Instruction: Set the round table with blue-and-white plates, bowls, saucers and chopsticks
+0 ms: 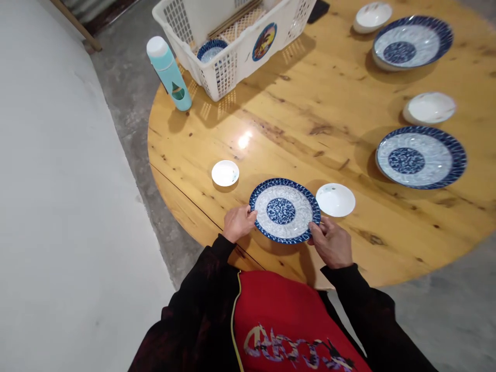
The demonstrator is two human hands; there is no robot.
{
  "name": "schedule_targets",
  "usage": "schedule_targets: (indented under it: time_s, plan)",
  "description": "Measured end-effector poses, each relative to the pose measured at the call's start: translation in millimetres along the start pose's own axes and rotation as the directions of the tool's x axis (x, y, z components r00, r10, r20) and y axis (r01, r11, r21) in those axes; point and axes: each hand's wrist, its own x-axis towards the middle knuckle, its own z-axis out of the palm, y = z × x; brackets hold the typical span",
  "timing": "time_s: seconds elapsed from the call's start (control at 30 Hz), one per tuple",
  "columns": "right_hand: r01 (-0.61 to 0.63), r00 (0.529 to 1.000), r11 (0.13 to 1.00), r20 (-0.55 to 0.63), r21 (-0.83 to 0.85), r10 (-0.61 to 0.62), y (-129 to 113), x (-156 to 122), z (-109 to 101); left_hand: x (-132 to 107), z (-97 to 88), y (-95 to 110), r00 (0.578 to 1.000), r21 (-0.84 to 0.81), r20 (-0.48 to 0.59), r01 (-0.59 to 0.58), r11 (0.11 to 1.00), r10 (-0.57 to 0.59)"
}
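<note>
Here, both hands grip one plate (pixel 284 210): the left hand (pixel 238 223) pinches its left rim with curled fingers, and the right hand (pixel 332 244) holds the near right rim, thumb on top. The plate sits between the hands over the near part of the table (pixel 310 103); whether it lies flat or is a little raised cannot be told. The table's curved edge runs just behind both wrists, so there is little wood on the near side of the hands. Just beyond the right hand, a white bowl (pixel 335 200) stands very close to the plate's right rim, with a thin gap at most. Beyond the left hand, a saucer (pixel 225 173) stands apart from the plate, close to the table's left edge. Straight ahead of the hands the wood is bare for a long stretch up to a basket (pixel 240 51) at the far side, with a bottle (pixel 169 73) upright by its left corner, near the edge. Well to the right of the right hand lies a second plate (pixel 421 157), with a dish (pixel 429 108) just beyond it, apart; farther off lie a third plate (pixel 412 41) and a far dish (pixel 372 16). Bare wood separates the bowl from the second plate.
</note>
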Motion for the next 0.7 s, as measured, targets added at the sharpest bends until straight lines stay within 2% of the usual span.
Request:
schedule_targets:
  time_s: [0.13,0.3,0.53,0.7]
  plan:
    - [0.005,1.000,0.998,0.005,-0.069,-0.004,3,8,7,7,1.7,-2,0.999,0.147,-0.007,0.039,0.988,-0.038]
    - [0.024,0.999,0.991,-0.021,-0.132,-0.027,6,11,13,9,-0.5,-1,0.999,0.229,0.009,0.050,0.972,-0.053]
    - [0.054,0.998,0.980,-0.025,-0.190,-0.060,14,13,22,14,-3.6,-1,0.999,0.270,0.008,0.050,0.962,-0.054]
    - [0.064,0.997,0.987,-0.032,-0.151,-0.070,16,16,23,17,-9.5,-6,1.000,0.256,0.008,0.024,0.966,-0.027]
